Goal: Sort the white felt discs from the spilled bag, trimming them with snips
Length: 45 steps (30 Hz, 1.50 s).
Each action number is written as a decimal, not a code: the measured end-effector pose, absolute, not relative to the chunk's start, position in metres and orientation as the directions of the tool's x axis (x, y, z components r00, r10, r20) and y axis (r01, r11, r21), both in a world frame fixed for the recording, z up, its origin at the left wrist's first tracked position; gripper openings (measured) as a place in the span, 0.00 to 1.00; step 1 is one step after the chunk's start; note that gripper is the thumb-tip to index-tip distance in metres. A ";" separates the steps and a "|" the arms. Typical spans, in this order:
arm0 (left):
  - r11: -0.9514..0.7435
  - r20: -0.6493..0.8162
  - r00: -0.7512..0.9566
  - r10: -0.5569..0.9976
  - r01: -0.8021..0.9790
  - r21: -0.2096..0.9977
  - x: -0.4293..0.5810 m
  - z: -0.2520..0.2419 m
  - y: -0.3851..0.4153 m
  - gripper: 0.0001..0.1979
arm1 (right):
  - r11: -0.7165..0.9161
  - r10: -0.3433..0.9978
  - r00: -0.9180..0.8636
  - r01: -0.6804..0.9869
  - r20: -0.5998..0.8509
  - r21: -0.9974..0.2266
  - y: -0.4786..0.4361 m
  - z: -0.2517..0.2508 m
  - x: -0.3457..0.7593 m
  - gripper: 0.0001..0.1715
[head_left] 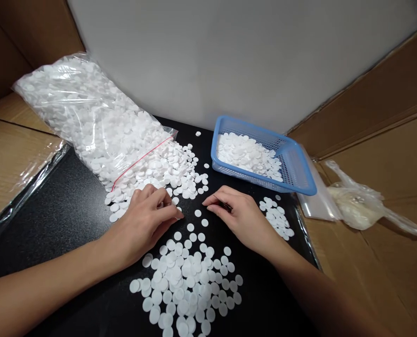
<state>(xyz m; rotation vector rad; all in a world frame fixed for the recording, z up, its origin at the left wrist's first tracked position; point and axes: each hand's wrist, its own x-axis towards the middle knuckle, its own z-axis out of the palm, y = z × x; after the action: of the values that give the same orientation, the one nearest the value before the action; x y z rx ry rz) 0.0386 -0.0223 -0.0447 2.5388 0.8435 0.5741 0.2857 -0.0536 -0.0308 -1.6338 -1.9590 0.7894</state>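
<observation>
A clear plastic bag [85, 112] full of small white discs lies open at the left, and discs spill from its mouth onto the black tabletop [61, 206]. My left hand [147, 220] rests palm down at the edge of that spill, fingers curled together over a few discs. Beside it my right hand [238, 213] lies with fingers bent and close together; what they pinch is too small to see. Below both hands sits a heap of white discs [187, 285]. A smaller cluster of discs [277, 217] lies right of my right hand.
A blue plastic basket [296, 171] holding white discs stands at the back right. Flat clear bags [317, 201] and a crumpled bag of pale material [359, 203] lie on the cardboard [387, 281] at right. Cardboard also flanks the left, and a white wall stands behind.
</observation>
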 end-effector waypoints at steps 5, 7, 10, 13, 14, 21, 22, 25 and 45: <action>-0.817 0.223 0.805 0.550 0.463 0.344 0.042 -0.049 -0.031 0.21 | 0.162 0.978 -0.209 0.693 0.019 -0.703 -0.054 -0.034 0.280 0.10; -0.833 0.207 0.825 0.526 0.451 0.320 0.041 -0.048 -0.033 0.24 | 0.169 0.976 -0.217 0.687 0.023 -0.707 -0.056 -0.035 0.278 0.09; -0.822 0.185 0.840 0.511 0.414 0.390 0.040 -0.043 -0.033 0.22 | 0.185 0.970 -0.244 0.681 0.019 -0.709 -0.057 -0.035 0.275 0.05; -0.741 0.170 0.799 0.577 0.425 0.520 0.040 -0.037 -0.031 0.17 | 0.165 0.970 -0.243 0.696 -0.013 -0.699 -0.057 -0.031 0.271 0.06; -0.701 0.174 0.770 0.614 0.430 0.569 0.042 -0.035 -0.031 0.16 | 0.153 0.970 -0.241 0.689 -0.024 -0.709 -0.057 -0.029 0.269 0.07; -0.314 0.038 0.668 0.743 0.298 0.901 0.048 -0.025 -0.035 0.11 | 0.088 0.957 -0.284 0.475 -0.058 -0.876 -0.073 -0.017 0.250 0.04; -0.263 0.011 0.658 0.753 0.286 0.921 0.048 -0.024 -0.035 0.11 | 0.082 0.958 -0.282 0.465 -0.060 -0.882 -0.075 -0.016 0.248 0.04; -0.031 -0.111 0.603 0.790 0.219 0.975 0.049 -0.020 -0.035 0.11 | 0.043 0.970 -0.234 0.431 -0.066 -0.901 -0.078 -0.015 0.247 0.02; 0.783 -0.596 0.549 0.586 -0.195 0.590 0.048 -0.012 -0.038 0.09 | 0.162 0.975 -0.224 0.650 0.017 -0.742 -0.077 -0.016 0.253 0.21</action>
<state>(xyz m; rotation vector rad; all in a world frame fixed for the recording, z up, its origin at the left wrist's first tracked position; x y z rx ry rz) 0.0479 -0.0380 -0.0122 0.4955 0.8753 0.4853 0.2534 -0.0765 -0.0158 -1.5356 -1.9428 0.8479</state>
